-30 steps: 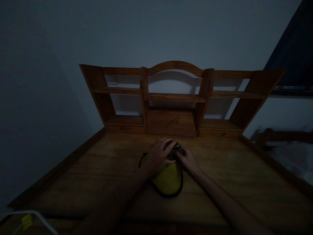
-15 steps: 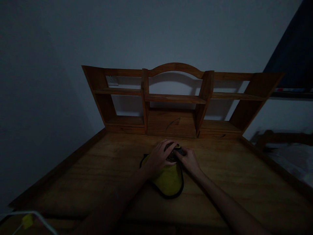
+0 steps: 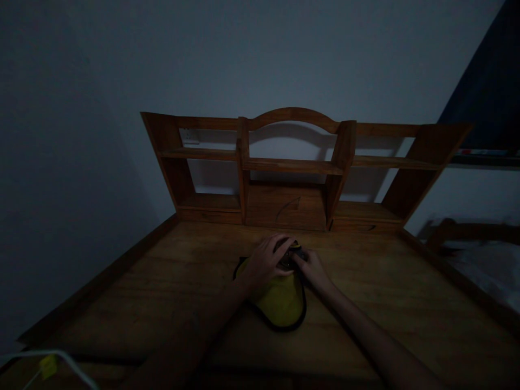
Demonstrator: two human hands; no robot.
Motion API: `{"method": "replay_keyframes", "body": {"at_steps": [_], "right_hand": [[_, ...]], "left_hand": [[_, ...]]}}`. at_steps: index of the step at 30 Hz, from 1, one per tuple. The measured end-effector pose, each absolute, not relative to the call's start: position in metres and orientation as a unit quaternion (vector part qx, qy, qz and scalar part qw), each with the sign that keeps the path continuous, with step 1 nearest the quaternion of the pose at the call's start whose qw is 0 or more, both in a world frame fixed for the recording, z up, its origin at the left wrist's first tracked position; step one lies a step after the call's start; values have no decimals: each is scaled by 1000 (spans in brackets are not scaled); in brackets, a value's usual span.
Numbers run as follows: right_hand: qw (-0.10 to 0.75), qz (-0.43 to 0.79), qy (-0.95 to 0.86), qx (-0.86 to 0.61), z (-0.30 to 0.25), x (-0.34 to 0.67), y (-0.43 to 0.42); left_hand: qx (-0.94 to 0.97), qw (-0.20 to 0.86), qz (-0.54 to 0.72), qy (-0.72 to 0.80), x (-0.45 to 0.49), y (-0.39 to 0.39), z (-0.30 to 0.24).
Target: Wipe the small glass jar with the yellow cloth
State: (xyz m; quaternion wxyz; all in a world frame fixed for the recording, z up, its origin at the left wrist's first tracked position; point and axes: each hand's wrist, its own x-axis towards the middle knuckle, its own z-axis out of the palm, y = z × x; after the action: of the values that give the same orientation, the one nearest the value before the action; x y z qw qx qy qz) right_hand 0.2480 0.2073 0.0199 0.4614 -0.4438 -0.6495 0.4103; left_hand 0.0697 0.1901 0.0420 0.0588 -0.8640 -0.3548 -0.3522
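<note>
A yellow flat piece with black edging (image 3: 284,303), like a fabric pouch or flap, lies on the wooden desk. On its far end is a small dark object (image 3: 286,261) with a yellow stripe near its top; the dim light hides its kind. My left hand (image 3: 268,257) is curled over this object from the left, fingers wrapped round it. From the right, my right hand (image 3: 312,267) pinches its side, thumb pointing inward. Both hands touch the object, and my left forearm covers part of the yellow piece.
The wooden desk top (image 3: 162,292) has raised side edges. A wooden shelf unit (image 3: 292,165) with several compartments stands at its back against the wall. A white cable (image 3: 67,358) with a yellow tag (image 3: 48,367) crosses the lower left corner.
The whole view has shifted very slightly. Both hands keep their grip on the dark object, with barely any visible finger movement.
</note>
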Motion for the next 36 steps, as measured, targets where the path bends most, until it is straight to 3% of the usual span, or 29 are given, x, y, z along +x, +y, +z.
{"method": "replay_keyframes", "body": {"at_steps": [11, 36], "right_hand": [[479, 531, -579, -391, 8, 247, 213], [479, 482, -612, -404, 11, 245, 210]], "left_hand": [[-872, 76, -349, -334, 69, 191, 41], [-884, 80, -321, -332, 68, 195, 37]]}}
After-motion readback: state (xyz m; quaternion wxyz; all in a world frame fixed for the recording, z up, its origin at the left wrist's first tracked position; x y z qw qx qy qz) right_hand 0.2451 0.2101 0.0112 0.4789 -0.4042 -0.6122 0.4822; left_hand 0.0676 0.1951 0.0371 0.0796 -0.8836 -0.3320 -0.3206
